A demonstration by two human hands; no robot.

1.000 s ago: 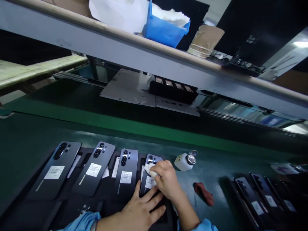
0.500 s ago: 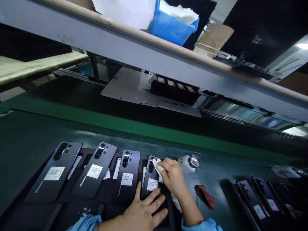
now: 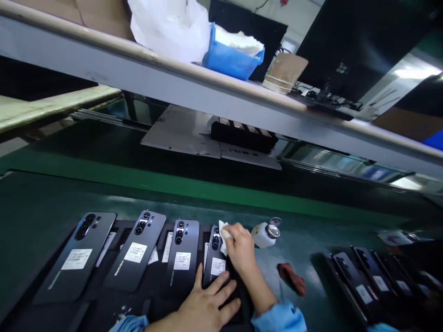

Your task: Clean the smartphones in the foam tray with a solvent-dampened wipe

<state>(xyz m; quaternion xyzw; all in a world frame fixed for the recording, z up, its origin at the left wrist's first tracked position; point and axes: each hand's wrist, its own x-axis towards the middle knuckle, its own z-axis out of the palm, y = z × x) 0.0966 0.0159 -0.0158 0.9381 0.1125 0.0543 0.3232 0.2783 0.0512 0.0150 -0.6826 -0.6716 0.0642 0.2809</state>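
Several dark phones lie back-up in a black tray on the green belt. My left hand rests flat with fingers spread on the lower end of the rightmost phone. My right hand pinches a small white cloth against that phone's camera area. The neighbouring phones each carry a white label.
A small white bottle with a metal cap stands just right of my right hand. A reddish rag lies on the belt. A second tray of phones sits at the right. A grey shelf rail with a blue bin runs overhead.
My right hand has slid the cloth up the rightmost phone, from around its label to the camera end. My left hand stays pressed on the phone's lower end.
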